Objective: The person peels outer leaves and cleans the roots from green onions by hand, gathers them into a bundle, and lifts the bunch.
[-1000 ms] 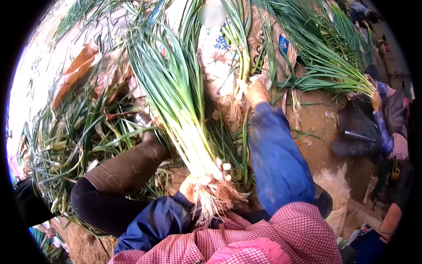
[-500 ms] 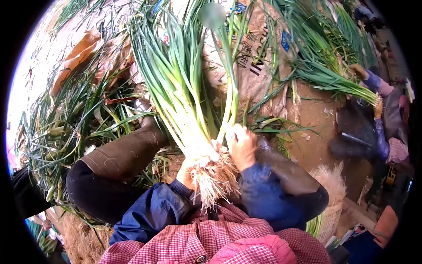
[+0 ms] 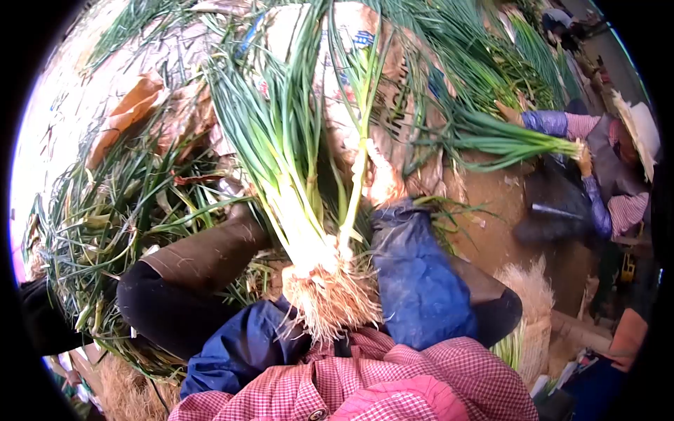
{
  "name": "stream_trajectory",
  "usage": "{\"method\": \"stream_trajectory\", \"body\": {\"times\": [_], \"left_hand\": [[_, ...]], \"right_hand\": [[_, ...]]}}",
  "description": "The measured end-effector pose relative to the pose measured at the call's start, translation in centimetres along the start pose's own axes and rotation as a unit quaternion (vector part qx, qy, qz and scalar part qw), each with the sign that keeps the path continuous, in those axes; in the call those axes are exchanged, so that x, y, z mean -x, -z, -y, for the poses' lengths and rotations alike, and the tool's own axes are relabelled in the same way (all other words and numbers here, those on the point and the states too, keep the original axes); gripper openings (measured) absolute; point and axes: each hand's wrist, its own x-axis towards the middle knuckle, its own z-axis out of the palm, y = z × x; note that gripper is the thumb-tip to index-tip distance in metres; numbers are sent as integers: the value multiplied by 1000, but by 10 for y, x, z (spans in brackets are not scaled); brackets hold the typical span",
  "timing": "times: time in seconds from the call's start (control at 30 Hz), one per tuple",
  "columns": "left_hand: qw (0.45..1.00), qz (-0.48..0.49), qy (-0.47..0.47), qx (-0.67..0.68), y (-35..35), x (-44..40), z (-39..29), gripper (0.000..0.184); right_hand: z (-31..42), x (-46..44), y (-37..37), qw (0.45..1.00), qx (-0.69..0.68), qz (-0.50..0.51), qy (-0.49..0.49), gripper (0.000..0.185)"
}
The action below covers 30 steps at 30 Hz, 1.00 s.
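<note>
A big bunch of green onions (image 3: 288,182) lies in front of my body, roots toward me and leaves spread away. My left hand (image 3: 291,281) is closed round the white root end, mostly hidden behind stalks and roots. My right hand (image 3: 382,179) reaches forward just right of the bunch, beside a single upright stalk (image 3: 359,168). Its fingers are blurred, and whether they touch that stalk is unclear.
Loose leaves (image 3: 91,238) are heaped at the left by an orange-brown scrap (image 3: 133,105). A printed sack (image 3: 393,91) lies ahead. At the right another person (image 3: 611,154) holds a bunch of green onions (image 3: 512,140). Dry roots (image 3: 530,295) are piled at lower right.
My right hand has gone from the far sack to the bunch's base, then forward again. A stalk now stands at the bunch's right side. The other person's bunch has shifted left.
</note>
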Motion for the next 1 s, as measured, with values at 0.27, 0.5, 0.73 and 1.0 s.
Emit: {"method": "stream_trajectory", "body": {"times": [0.27,0.5,0.73,1.0], "left_hand": [[992,-24,12,125,-4,0,0,57],[992,5,17,122,-8,-1,-2,60],[991,-1,17,136,-6,3,-3,62],[974,-33,34,223,-6,-4,-9,63]], "right_hand": [[-60,15,18,973,156,167,21,30],[1,-31,-13,942,-205,264,-37,33],[-60,3,-13,952,128,260,103,20],[-77,125,107,396,878,153,-221,36]]}}
